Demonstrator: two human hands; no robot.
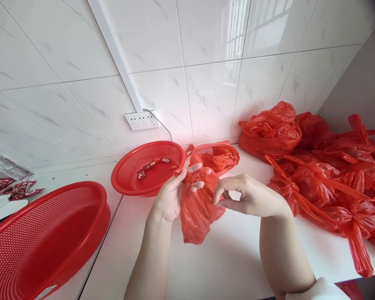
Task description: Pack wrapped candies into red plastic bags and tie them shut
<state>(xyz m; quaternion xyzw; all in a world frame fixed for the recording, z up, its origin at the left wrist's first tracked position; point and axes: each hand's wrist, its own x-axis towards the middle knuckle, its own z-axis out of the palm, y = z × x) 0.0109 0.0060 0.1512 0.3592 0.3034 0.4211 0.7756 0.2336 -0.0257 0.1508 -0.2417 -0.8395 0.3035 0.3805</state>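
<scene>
A crumpled red plastic bag [197,216] hangs above the white table, in front of me. My left hand [173,193] is closed on its upper part, with the thumb and some fingers showing against the thin plastic. At the bag's right edge, my right hand [245,195] has its thumb and forefinger pinched together on the plastic. The bag looks flat and thin. Just behind it lies a clump of red plastic bags [217,157]. To the left of my left hand stands a round red basket [118,179] holding several small wrapped packets [150,166].
A larger red basket [93,200] stands at the left, near more red packets [14,189]. Knotted, filled red bags [325,179] are heaped along the right side, with a bulky red bag [268,133] against the wall. A power strip [142,121] is mounted on the tiles.
</scene>
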